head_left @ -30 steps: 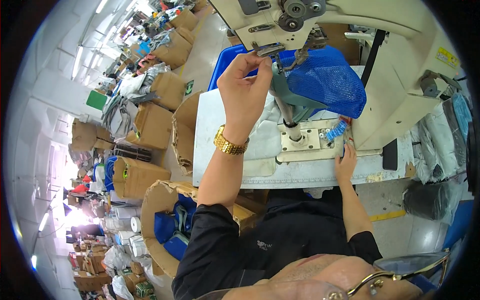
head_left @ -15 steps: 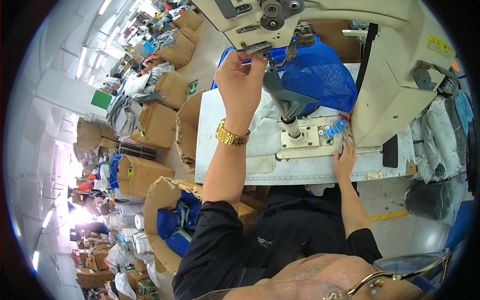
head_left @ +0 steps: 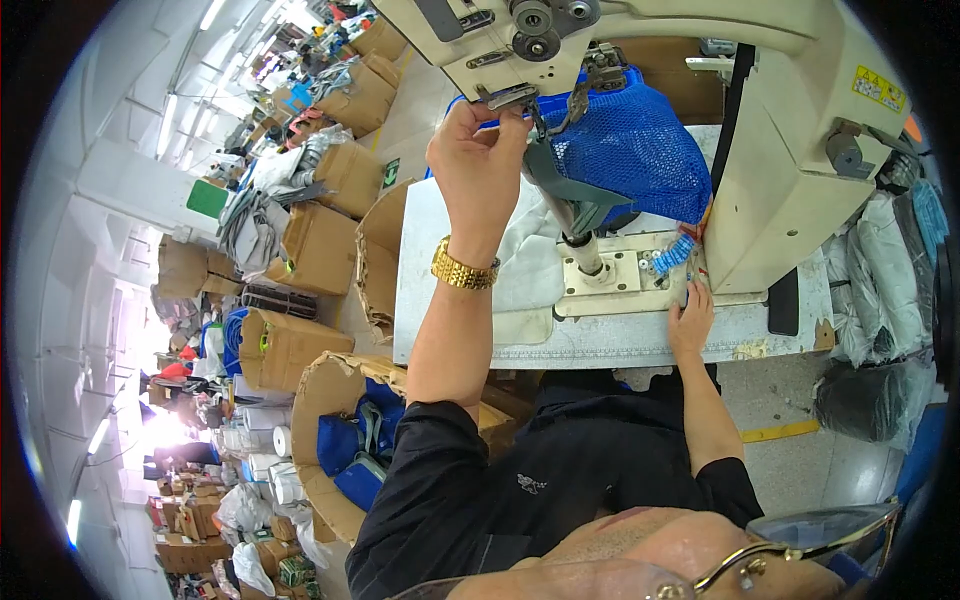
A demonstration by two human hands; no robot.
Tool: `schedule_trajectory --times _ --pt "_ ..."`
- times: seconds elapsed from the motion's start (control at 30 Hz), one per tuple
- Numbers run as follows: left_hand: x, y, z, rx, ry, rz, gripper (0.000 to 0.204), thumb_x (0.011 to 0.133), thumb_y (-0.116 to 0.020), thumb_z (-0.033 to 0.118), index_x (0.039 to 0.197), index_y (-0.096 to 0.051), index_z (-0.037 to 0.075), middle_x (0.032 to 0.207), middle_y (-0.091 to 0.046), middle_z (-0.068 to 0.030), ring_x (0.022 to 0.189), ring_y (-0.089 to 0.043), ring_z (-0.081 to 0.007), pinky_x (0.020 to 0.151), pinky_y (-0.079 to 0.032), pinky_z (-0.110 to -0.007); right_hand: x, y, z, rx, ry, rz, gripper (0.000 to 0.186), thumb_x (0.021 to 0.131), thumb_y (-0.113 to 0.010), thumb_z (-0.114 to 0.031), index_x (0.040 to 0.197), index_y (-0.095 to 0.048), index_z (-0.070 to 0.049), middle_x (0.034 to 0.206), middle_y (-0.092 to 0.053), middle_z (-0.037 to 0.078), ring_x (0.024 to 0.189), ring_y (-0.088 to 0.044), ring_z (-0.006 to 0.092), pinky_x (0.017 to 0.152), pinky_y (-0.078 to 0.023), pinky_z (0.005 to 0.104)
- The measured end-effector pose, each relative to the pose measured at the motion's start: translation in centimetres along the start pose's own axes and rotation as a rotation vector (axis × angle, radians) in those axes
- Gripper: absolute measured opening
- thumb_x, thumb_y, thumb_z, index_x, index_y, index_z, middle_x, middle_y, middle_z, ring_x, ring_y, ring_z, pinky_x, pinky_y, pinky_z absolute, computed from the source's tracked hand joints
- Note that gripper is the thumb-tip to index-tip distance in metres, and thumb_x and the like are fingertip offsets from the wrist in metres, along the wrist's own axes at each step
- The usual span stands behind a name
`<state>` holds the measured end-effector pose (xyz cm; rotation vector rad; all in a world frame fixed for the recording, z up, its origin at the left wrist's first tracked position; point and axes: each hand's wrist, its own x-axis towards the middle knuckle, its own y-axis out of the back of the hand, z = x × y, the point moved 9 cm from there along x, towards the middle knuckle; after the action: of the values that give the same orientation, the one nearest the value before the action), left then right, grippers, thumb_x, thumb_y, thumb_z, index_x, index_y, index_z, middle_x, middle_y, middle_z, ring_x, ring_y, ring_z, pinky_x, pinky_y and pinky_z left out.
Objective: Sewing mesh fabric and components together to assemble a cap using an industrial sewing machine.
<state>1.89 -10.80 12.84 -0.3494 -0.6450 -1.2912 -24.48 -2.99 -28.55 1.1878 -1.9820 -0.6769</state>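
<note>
My left hand (head_left: 478, 150) is raised to the head of a sewing machine (head_left: 500, 55), thumb and fingers pinched together just under the needle area. Whatever is between those fingertips is too small to make out. Close by, a grey-green fabric piece (head_left: 585, 200) drapes over the slanted metal post (head_left: 590, 260), joined to or lying against blue mesh fabric (head_left: 640, 150). My right hand (head_left: 690, 315) rests at the front edge of the machine's base plate (head_left: 620, 285), fingers parted and lightly bent. Beside it are a blue-striped bundle (head_left: 674, 255) and small red and blue bits.
White cloth (head_left: 525, 265) lies on the table (head_left: 430, 310) left of the post. An open carton (head_left: 310, 420) with blue items stands at my left, other cartons (head_left: 310, 250) beyond. Plastic-wrapped bundles (head_left: 880, 280) are at the right. The machine's column (head_left: 790, 200) rises behind my right hand.
The view has shifted very slightly. Both hands keep their places, the left still pinched near the needle and the right still on the base plate.
</note>
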Motion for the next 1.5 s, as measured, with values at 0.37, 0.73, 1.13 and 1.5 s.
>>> schedule_trajectory --times 0.37,0.73,1.13,1.5 --pt "0.05 -0.03 -0.26 0.028 -0.007 -0.013 0.014 0.090 -0.064 0.008 0.092 -0.063 -0.006 0.086 -0.069 -0.0080 0.075 -0.070 -0.0151 0.058 -0.055 -0.023 -0.02 0.12 -0.03 -0.009 0.008 0.006 0.049 0.082 -0.060 -0.015 0.130 -0.049 -0.004 0.139 -0.046 0.013 0.132 -0.039 0.0321 0.106 -0.034 0.0473" --pt "0.04 -0.10 -0.24 0.041 -0.054 -0.021 0.015 0.092 -0.065 0.011 0.094 -0.064 -0.003 0.090 -0.068 -0.0073 0.078 -0.071 -0.0172 0.057 -0.056 -0.023 -0.10 0.20 -0.20 0.002 0.007 -0.001 0.050 0.083 -0.059 -0.015 0.131 -0.048 -0.003 0.139 -0.046 0.014 0.132 -0.039 0.0332 0.107 -0.033 0.0469" --pt "0.07 -0.06 0.00 0.019 -0.015 -0.020 0.014 0.087 -0.064 0.006 0.089 -0.064 -0.008 0.081 -0.070 -0.0077 0.066 -0.063 -0.0091 0.057 -0.049 -0.021 -0.08 0.21 -0.13 0.000 0.003 -0.004 0.051 0.083 -0.059 -0.015 0.132 -0.048 -0.005 0.140 -0.045 0.013 0.132 -0.038 0.0326 0.107 -0.033 0.0461" --pt "0.22 0.05 0.11 0.070 -0.019 -0.002 0.014 0.084 -0.067 0.006 0.088 -0.065 -0.007 0.076 -0.068 -0.0045 0.066 -0.062 -0.0075 0.055 -0.046 -0.021 -0.06 0.16 -0.19 0.000 0.007 -0.006 0.050 0.084 -0.058 -0.016 0.131 -0.048 -0.004 0.140 -0.044 0.012 0.133 -0.038 0.0316 0.106 -0.033 0.0468"
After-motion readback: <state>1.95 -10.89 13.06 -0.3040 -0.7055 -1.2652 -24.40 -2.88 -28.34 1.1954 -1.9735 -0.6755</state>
